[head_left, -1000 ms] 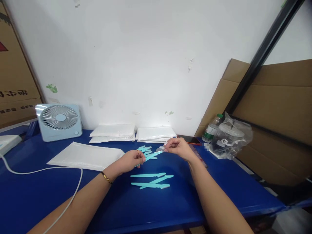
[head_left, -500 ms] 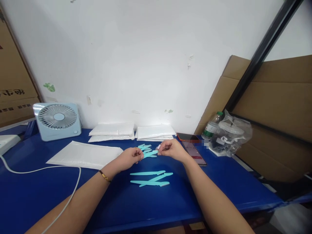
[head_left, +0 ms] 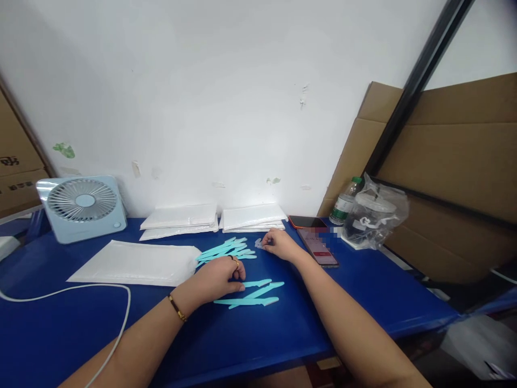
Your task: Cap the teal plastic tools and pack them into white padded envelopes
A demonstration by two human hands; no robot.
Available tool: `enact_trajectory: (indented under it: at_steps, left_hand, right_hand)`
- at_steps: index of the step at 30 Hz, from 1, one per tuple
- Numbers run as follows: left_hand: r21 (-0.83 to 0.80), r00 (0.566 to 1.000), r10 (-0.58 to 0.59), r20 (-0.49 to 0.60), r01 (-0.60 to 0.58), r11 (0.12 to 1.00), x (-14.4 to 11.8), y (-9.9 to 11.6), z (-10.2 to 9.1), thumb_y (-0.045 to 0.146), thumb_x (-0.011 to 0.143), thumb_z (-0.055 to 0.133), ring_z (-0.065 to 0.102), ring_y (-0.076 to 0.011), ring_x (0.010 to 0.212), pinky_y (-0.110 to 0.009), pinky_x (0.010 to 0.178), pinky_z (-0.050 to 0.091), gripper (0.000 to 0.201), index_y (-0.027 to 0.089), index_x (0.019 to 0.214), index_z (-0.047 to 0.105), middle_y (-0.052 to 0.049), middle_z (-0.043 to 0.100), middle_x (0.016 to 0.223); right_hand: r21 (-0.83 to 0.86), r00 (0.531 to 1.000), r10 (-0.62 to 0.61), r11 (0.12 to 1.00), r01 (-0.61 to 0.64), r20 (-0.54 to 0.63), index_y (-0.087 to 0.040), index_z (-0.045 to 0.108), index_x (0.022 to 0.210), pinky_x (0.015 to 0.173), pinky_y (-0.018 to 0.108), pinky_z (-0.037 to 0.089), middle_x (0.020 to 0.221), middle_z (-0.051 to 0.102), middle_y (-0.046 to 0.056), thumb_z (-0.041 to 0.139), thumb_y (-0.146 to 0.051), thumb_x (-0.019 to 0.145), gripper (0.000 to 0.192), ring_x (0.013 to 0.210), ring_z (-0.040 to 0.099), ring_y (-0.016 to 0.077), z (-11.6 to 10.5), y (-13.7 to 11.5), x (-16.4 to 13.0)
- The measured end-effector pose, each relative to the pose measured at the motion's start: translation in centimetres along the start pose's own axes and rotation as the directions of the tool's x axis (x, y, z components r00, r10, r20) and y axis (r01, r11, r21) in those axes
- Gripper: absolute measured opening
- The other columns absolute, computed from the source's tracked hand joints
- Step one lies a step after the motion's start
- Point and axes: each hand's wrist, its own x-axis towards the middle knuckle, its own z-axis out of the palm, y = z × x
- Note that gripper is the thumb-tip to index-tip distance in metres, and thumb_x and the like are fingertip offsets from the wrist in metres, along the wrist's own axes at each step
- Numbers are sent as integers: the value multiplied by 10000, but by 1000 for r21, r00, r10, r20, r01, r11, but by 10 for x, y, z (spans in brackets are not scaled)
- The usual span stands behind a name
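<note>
Your left hand (head_left: pixel 220 280) rests palm-down on the blue tabletop (head_left: pixel 283 334) with its fingers (head_left: pixel 238 276) curled loosely over the near end of the small group of teal strips (head_left: pixel 252 295) — touching or just above the topmost one; whether they pinch it, you cannot tell from this view. Those strips lie flat, their long axes running left to right, stretching away from your fingertips toward your right. Your right hand (head_left: pixel 278 243) sits farther back, fingers bent down onto a small pale cap-like piece (head_left: pixel 258 244), apparently nipping it against the tabletop. Just left of that piece lies the bigger pile of teal strips (head_left: pixel 224 250), fanned left to right — nearer your right hand than your left.
</note>
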Motion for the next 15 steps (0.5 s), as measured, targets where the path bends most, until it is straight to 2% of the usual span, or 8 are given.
enact_trajectory:
  at_steps: [5,9,12,15]
  left_hand:
    - [41,997,-61,-40,63,997,3,-2,0,330,769,497,531,-169,698,-260,611,357,149,214,722,579,-14,605,746]
    - [-184,986,-128,-109,106,977,5,-12,-3,360,853,354,524,-151,657,-256,623,383,214,211,825,506,0,584,740]
    - [-233,974,-125,-190,78,969,4,-18,-7,443,879,290,521,-149,700,-256,665,393,308,210,837,487,1,572,790]
    - [-161,971,-153,-185,124,979,2,-19,-13,531,845,338,516,-156,685,-250,631,377,367,204,804,501,2,569,767]
  right_hand:
    - [43,993,60,997,-64,107,-162,645,711,591,233,400,739,623,30,648,-164,671,40,660,558,137,-3,0,-3]
    - [125,985,67,988,-87,158,-168,629,738,527,209,378,658,623,3,633,-128,663,85,586,547,120,-4,4,-5]
    - [179,995,-5,984,-12,96,-174,639,776,533,203,381,660,610,-3,616,-128,686,104,582,530,110,-9,2,-6]
    - [220,995,-89,971,97,-48,-182,635,826,561,210,396,711,600,3,571,-191,766,89,606,518,108,-19,-7,-9]
